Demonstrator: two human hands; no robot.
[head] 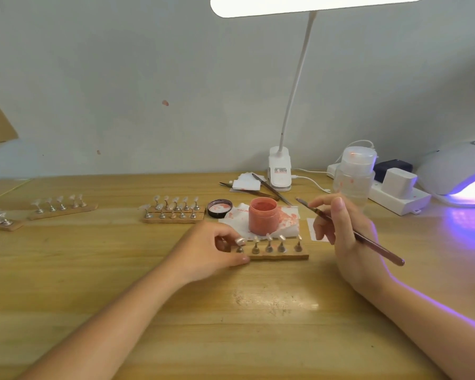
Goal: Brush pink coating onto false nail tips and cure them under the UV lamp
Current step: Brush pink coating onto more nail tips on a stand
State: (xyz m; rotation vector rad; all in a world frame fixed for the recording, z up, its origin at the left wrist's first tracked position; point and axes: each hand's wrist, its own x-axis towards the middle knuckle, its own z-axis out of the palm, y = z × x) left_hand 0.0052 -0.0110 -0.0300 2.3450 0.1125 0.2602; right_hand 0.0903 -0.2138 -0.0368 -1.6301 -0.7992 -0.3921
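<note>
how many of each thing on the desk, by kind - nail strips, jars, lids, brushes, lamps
nail strips: 4
jars: 1
lids: 1
brushes: 1
lamps: 2
total: 9

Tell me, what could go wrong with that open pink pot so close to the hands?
The open pink jar stands right behind the strip of nail tips that the left hand holds, so a bump might tip it over. The right hand holds the brush above the strip; a drip could land on the wrong tip. The jar's lid is off, so the coating might dry out.
</note>
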